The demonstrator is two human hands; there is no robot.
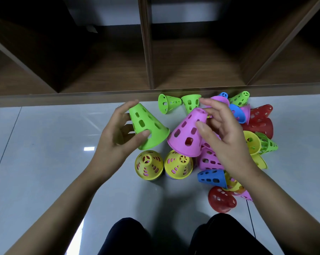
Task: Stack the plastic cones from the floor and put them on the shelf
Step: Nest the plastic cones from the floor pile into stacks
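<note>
- The green cone (148,126) is off the floor (45,137) in the left hand (116,138). That grip curls round its wall, thumb on the near side. Its narrow top points to eleven o'clock.
- The pink cone (187,133) is in the right hand (227,140), grip closed on it with the thumb on the wall and fingertips at the narrow top. It leans to one o'clock.
- Their wide rims nearly meet, probably so one can be slipped over the other.
- Two yellow cones (149,165) stand upright at six o'clock of the held pair. Pink shows through their holes, so they likely cap started stacks.
- The loose pile (260,124) lies tumbled at three to five o'clock.
- The shelf (146,52) stands at twelve o'clock, near enough for an easy hand-off.
</note>
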